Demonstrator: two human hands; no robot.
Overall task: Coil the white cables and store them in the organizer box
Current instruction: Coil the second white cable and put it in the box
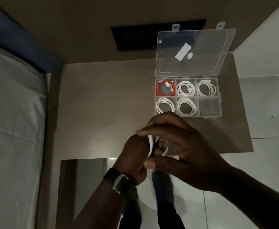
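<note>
We note both hands gripping white cable (150, 144): left hand (133, 161), right hand (183, 146) | organizer box (220, 103) open on worktop (102, 104) | near-right compartment empty.

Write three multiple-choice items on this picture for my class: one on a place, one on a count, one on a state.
1. Where in the clear plastic organizer box is the empty compartment?
A. near right
B. far left
C. far middle

2. How many compartments hold coiled white cables?
A. two
B. four
C. six

3. How is the box's transparent lid?
A. shut
B. taken off
C. open, standing up

Answers:
1 A: only the near right cell is bare.
2 B: four white coils; the orange cable fills a fifth.
3 C: the lid stands up behind the compartments.
</note>
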